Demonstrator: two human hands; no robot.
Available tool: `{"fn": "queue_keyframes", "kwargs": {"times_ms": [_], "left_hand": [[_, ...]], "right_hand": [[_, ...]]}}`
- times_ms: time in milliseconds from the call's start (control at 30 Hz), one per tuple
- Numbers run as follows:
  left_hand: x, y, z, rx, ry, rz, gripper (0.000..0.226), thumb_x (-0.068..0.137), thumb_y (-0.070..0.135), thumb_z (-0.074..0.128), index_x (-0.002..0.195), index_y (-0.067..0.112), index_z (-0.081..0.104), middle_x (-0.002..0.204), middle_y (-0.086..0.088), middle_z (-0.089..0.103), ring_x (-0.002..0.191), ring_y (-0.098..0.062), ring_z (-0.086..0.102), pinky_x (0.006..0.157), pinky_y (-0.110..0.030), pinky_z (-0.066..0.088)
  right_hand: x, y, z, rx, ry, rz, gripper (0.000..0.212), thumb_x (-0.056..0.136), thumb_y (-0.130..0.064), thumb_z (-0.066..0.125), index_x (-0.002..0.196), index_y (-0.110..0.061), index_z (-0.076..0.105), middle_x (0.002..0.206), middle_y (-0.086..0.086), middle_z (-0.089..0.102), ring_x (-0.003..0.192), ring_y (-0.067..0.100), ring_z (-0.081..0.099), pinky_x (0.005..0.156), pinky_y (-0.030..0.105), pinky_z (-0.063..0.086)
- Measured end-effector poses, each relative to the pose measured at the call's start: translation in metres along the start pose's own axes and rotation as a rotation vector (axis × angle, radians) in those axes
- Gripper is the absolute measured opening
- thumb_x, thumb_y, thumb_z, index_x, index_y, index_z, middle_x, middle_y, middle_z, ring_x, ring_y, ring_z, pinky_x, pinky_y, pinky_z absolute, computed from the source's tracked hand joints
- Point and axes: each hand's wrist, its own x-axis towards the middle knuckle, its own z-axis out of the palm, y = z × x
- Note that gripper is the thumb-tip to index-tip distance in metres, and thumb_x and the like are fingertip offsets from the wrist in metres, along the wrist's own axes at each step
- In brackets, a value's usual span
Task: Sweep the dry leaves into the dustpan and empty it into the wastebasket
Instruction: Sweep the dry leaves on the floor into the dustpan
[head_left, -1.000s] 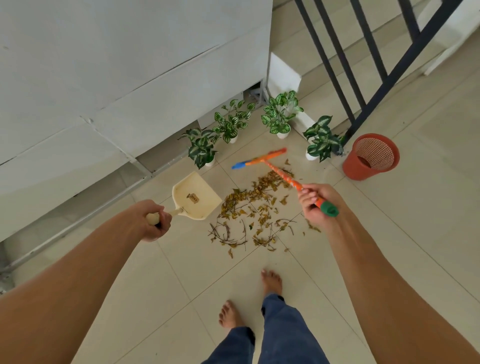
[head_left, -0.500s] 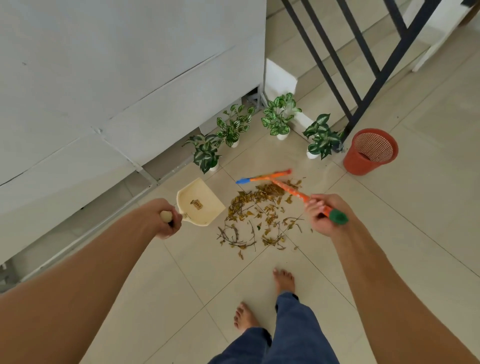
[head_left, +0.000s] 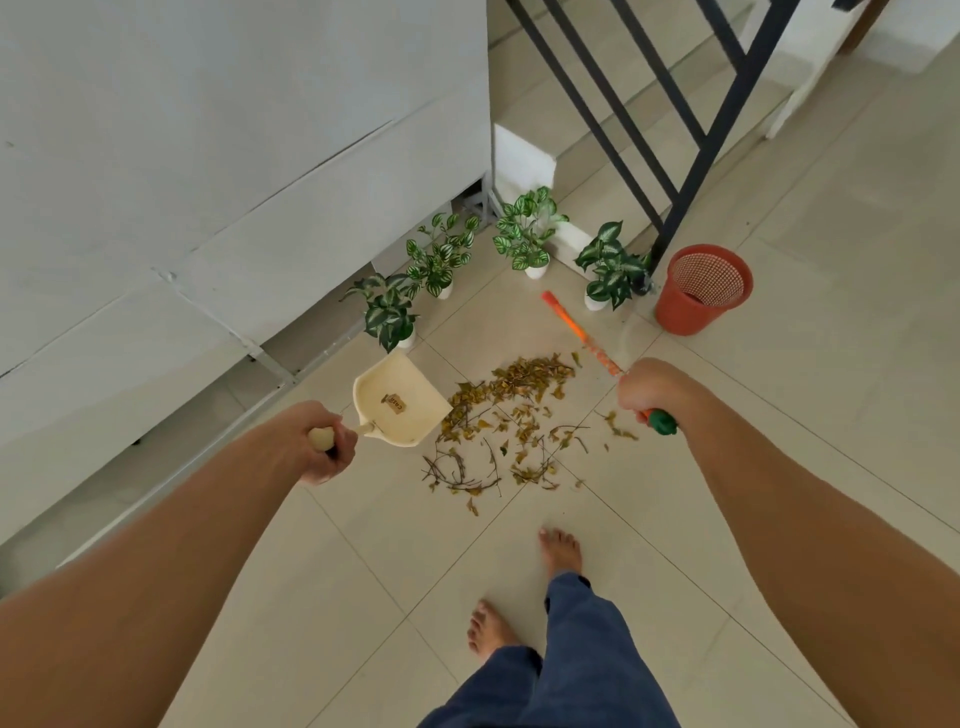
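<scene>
Tiled floor (head_left: 363, 597), pale, grout lines running diagonally; white wall panels filling 9 to 12 o'clock.

Near to far:
- Bare feet planting at 6 o'clock, just short of the leaves (head_left: 511, 415).
- Left hand (head_left: 323, 448) at 9 o'clock of the pile, fingers clamping the dustpan (head_left: 400, 400) handle. Pan is sitting low with its open edge touching the pile's 9 o'clock fringe, probably so one stroke is enough to load it. Only a small label is showing inside; no leaves in it yet.
- Right hand (head_left: 649, 388) at 3 o'clock of the pile, fingers wrapping the broom (head_left: 582, 332) shaft just above its green end cap. Shaft is pointing out toward 12 o'clock, past the pile's far edge, likely winding up to drag leaves back toward the pan. Head is motion-blurred, so I cannot tell whether it is touching the floor.
- Leaves are lying loose between both hands, twigs on the near side, a few strays near the right hand.
- Four potted plants (head_left: 524, 234) lining up at 11 to 1 o'clock.
- Wastebasket (head_left: 701, 291) standing at 1 o'clock by the railing (head_left: 675, 156), well apart from the pan.

Versus half a second ago: broom is swinging out farther toward the plants, its crosswise head no longer readable; pan is sitting closer against the pile; pile itself looking unchanged.
</scene>
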Motion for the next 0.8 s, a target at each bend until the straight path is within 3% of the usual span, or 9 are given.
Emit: {"fn": "queue_keyframes", "kwargs": {"times_ms": [33,133,200,267,333,467,633,800], "left_hand": [[0.009,-0.002,0.001,-0.085,0.015,-0.027,0.020,0.101,0.012,0.052,0.117,0.000,0.054,0.068,-0.008,0.053,0.031,-0.011,0.046,0.031,-0.017,0.043],[-0.002,-0.011,0.005,-0.048,-0.007,-0.055,0.025,0.102,0.014,0.051,0.122,0.001,0.054,0.065,-0.007,0.051,0.031,-0.009,0.043,0.030,-0.016,0.041],[-0.004,-0.017,0.006,-0.047,0.001,-0.066,0.025,0.102,0.014,0.049,0.123,0.001,0.054,0.065,-0.006,0.050,0.030,-0.009,0.042,0.030,-0.015,0.040],[0.000,-0.020,0.008,-0.013,0.003,-0.066,0.024,0.102,0.013,0.049,0.122,0.000,0.054,0.066,-0.006,0.050,0.029,-0.009,0.042,0.029,-0.016,0.039],[-0.001,-0.021,0.011,0.003,0.020,-0.078,0.022,0.101,0.011,0.049,0.120,0.001,0.054,0.067,-0.007,0.050,0.028,-0.010,0.042,0.029,-0.015,0.039],[0.001,-0.026,0.017,-0.023,0.029,-0.097,0.023,0.098,0.005,0.046,0.118,0.003,0.056,0.071,-0.007,0.050,0.034,-0.009,0.043,0.031,-0.015,0.042],[0.003,-0.029,0.017,-0.040,0.036,-0.098,0.026,0.098,0.004,0.046,0.122,0.006,0.055,0.072,-0.008,0.050,0.031,-0.010,0.042,0.032,-0.015,0.043],[0.002,-0.030,0.020,-0.015,0.043,-0.075,0.033,0.097,0.004,0.049,0.129,0.004,0.057,0.072,-0.009,0.051,0.029,-0.011,0.042,0.030,-0.016,0.042]], "right_hand": [[0.002,0.000,0.005,-0.030,-0.009,0.014,0.017,0.097,-0.012,0.044,0.112,-0.009,0.051,0.073,0.009,0.064,0.055,0.018,0.057,0.053,0.025,0.044],[0.012,0.005,0.019,-0.101,-0.047,0.036,0.044,0.097,-0.010,0.039,0.140,-0.007,0.048,0.094,0.009,0.065,0.065,0.019,0.053,0.057,0.029,0.042],[0.018,0.009,0.029,-0.130,-0.077,0.036,0.046,0.095,-0.009,0.041,0.140,-0.005,0.049,0.098,0.010,0.064,0.069,0.019,0.053,0.059,0.029,0.042],[0.016,0.013,0.036,-0.099,-0.117,0.019,0.035,0.095,-0.008,0.041,0.126,-0.007,0.058,0.092,0.010,0.065,0.067,0.019,0.056,0.060,0.027,0.044],[0.008,0.018,0.037,-0.012,-0.118,0.033,0.016,0.097,-0.007,0.041,0.103,-0.002,0.055,0.079,0.011,0.064,0.057,0.018,0.054,0.053,0.025,0.043],[-0.002,0.039,0.039,0.062,-0.078,0.047,0.024,0.098,-0.014,0.049,0.082,0.000,0.060,0.061,0.009,0.060,0.052,0.020,0.055,0.053,0.027,0.045],[-0.009,0.046,0.047,0.095,0.018,0.051,0.008,0.097,-0.012,0.045,0.100,-0.005,0.049,0.066,0.007,0.062,0.050,0.015,0.057,0.049,0.025,0.045],[-0.002,0.035,0.062,0.097,-0.052,0.050,0.034,0.097,-0.010,0.042,0.126,0.003,0.052,0.067,0.007,0.062,0.066,0.020,0.060,0.064,0.029,0.046]]}}
